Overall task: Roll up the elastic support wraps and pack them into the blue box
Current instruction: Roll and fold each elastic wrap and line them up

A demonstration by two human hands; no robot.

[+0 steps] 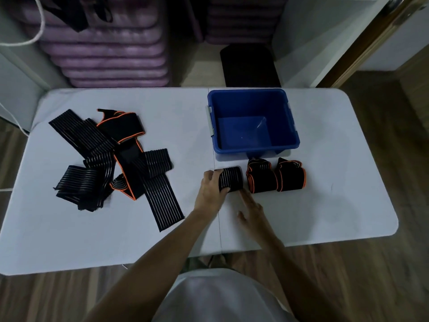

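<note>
A rolled black wrap with grey stripes [232, 178] lies on the white table [325, 205] in front of the blue box [253, 145]. My left hand [211, 191] grips its left end, thumb under and fingers over. My right hand [251, 211] lies flat just below the roll with straight fingers, holding nothing. Two rolled black wraps with orange edging [261, 176] [291, 175] stand side by side to the right of the striped roll. The blue box has nothing inside. A heap of unrolled wraps [116, 156], striped and orange-edged, sprawls over the table's left half.
Stacked purple cushions [111, 47] and a black stool [250, 66] stand behind the table. A white cable [34, 36] hangs at the far left. Wooden floor surrounds the table, and a door frame [371, 43] rises at the right.
</note>
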